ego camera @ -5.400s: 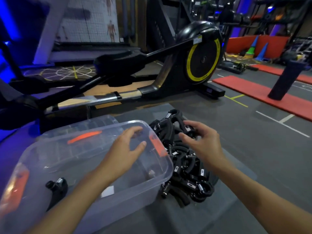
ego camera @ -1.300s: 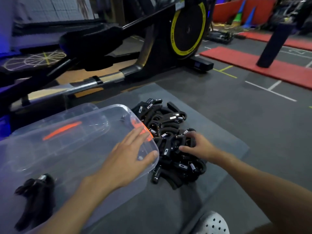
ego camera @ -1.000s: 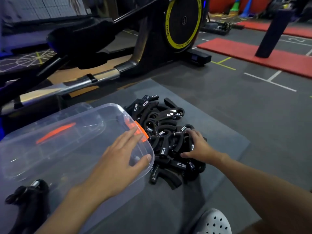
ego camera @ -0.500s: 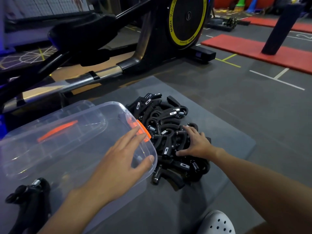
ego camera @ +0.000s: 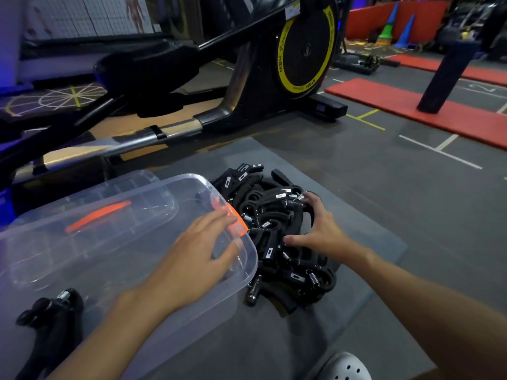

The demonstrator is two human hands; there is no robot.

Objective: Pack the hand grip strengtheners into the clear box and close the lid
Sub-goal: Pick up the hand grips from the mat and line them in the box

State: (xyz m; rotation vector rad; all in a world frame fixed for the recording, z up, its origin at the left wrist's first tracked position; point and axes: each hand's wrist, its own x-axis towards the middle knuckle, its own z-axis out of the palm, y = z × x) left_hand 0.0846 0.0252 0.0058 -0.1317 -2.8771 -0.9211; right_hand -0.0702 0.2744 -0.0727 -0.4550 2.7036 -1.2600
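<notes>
step: early loading; judged from the full pile
left hand [ego camera: 203, 250]: flat on clear box [ego camera: 82, 259] rim
right hand [ego camera: 321, 231]: splayed on strengthener pile [ego camera: 271, 212], 3 o'clock of box
next: clamp a bunch, lift over rim

The left hand [ego camera: 203, 253] reaches forward palm down, fingers straight, thumb held apart. The right hand [ego camera: 318, 231] is palm down too, fingers spread and slightly bent, thumb splayed toward the left.
</notes>
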